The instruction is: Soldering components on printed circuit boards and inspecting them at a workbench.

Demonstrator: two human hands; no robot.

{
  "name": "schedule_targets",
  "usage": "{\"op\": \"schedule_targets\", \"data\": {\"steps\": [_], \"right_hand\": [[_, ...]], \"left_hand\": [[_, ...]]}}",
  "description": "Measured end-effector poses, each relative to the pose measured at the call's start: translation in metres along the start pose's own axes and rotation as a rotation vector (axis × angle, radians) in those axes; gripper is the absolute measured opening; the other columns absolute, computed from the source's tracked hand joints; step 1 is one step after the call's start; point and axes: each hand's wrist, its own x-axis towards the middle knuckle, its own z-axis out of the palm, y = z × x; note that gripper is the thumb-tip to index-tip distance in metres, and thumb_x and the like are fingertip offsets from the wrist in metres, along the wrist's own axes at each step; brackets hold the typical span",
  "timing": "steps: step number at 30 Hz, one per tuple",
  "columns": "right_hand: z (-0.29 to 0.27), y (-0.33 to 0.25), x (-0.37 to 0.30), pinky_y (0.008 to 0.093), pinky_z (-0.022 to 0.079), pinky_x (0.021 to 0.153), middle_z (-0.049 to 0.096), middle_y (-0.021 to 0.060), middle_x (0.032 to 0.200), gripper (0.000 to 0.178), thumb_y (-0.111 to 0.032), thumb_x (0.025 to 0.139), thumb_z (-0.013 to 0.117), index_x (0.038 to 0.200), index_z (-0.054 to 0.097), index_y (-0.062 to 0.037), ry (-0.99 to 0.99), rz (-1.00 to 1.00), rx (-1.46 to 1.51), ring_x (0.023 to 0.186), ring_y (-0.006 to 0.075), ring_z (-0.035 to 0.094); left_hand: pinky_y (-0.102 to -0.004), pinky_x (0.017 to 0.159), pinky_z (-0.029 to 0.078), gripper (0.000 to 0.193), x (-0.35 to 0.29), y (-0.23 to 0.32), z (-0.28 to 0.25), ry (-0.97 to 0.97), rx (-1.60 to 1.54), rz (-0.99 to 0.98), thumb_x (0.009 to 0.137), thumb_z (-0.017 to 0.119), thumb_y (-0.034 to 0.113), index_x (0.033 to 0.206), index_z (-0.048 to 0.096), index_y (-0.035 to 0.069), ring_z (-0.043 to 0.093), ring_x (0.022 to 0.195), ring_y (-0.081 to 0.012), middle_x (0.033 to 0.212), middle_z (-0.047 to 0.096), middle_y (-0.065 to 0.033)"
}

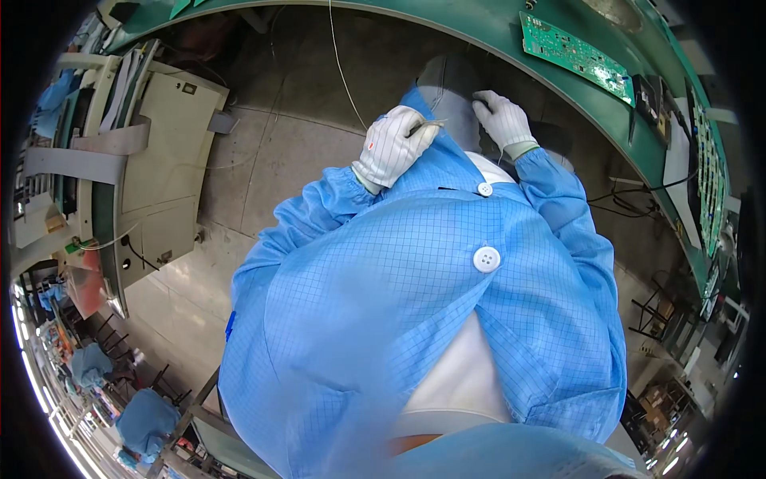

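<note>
My left hand (395,148), in a white striped glove, is closed, with its thumb and fingers together beside the front edge of my blue checked coat (383,239). What it pinches, if anything, is too small to make out. A thin pale cord (339,68) runs down from the green workbench (447,20) to the back of this hand. My right hand (504,121), gloved the same way, lies over my grey-trousered leg (451,88). Its fingers are stretched out and slightly bent, with nothing seen in them.
On the bench at the right lie a green circuit board (576,60) and a dark box (654,104). More boards (708,176) stand along its right edge. Black cables (626,199) hang below. A beige cabinet (167,160) with grey ribbon cables (80,164) is at the left.
</note>
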Motion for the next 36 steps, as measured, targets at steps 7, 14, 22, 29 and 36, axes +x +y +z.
{"op": "schedule_targets", "data": {"steps": [7,14,22,29,36], "right_hand": [[-0.072,-0.048,-0.015,0.0383,0.054,0.078,0.07,0.0164,0.1,0.027,-0.016,0.091,0.062,0.115,0.064,-0.004,0.162,-0.431,0.18,0.09,0.0307,0.067],[-0.157,-0.025,0.024,0.0339,0.054,0.074,0.071,0.0164,0.096,0.024,-0.019,0.091,0.065,0.109,0.068,-0.005,0.474,-0.178,0.243,0.083,0.0272,0.07],[-0.184,0.06,0.011,0.026,0.05,0.083,0.07,0.0097,0.106,0.028,-0.011,0.094,0.061,0.12,0.065,-0.0001,0.623,0.116,0.243,0.093,0.0127,0.065],[-0.197,0.143,-0.045,0.0241,0.053,0.073,0.063,0.0112,0.114,0.032,-0.005,0.096,0.053,0.127,0.058,0.0009,0.735,0.214,-0.013,0.088,0.014,0.065],[-0.227,0.258,-0.071,0.033,0.034,0.112,0.041,0.0085,0.151,0.044,-0.023,0.103,0.036,0.144,0.044,-0.0119,0.807,0.545,0.125,0.138,0.025,0.039]], "left_hand": [[-0.0364,0.056,0.05,0.021,0.018,-0.006,0.013,0.05,0.318,0.252,0.087,0.07,0.026,0.078,0.06,0.01,0.062,0.066,-0.0231,0.073,0.059,-0.0051],[-0.0352,0.062,0.053,0.014,0.076,0.01,0.0,-0.135,0.178,0.06,0.089,0.065,0.014,0.098,0.066,0.004,0.065,0.077,-0.0249,0.088,0.065,-0.008],[-0.0271,0.052,0.044,0.025,0.17,0.035,-0.02,-0.166,-0.257,-0.469,0.104,0.046,0.022,0.116,0.056,0.003,0.055,0.058,-0.01,0.078,0.064,-0.0082],[-0.0348,0.06,0.052,0.026,0.238,-0.026,-0.022,-0.148,0.617,0.19,0.081,0.063,0.009,0.107,0.058,0.007,0.063,0.076,-0.0279,0.089,0.055,-0.0094],[-0.0287,0.053,0.046,0.026,0.256,-0.021,0.017,-0.198,0.497,0.227,0.093,0.052,0.004,0.118,0.057,0.003,0.054,0.059,-0.0158,0.08,0.056,-0.0062]]}}
